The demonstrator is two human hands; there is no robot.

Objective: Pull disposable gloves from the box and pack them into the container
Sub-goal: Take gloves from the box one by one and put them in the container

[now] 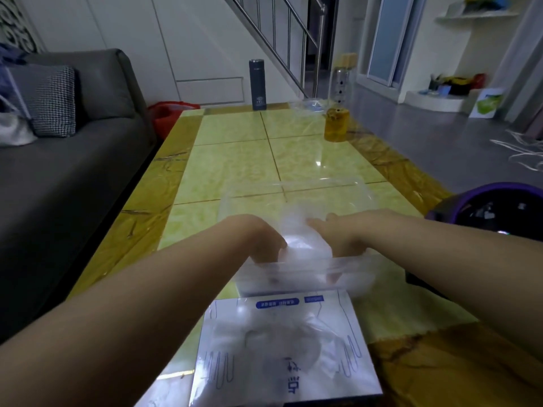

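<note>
A clear plastic container (296, 279) stands mid-table with its clear lid (293, 186) lying open on the far side. A wad of translucent disposable gloves (304, 243) sits in its mouth. My left hand (264, 243) grips the wad from the left, fingers curled down into the container. From the right, my right hand (339, 237) holds the same wad, thumb pointing forward and fingers down inside. The white glove box (346, 374) lies flat at the table's near edge, with more gloves (279, 333) bulging out of its top opening.
On the yellow-green tiled table (235, 160), a grey flask (257, 85) stands at the far edge and a bottle of amber liquid (337, 124) at far right. A grey sofa (73, 160) runs along the left. A purple bin (493, 212) sits at right.
</note>
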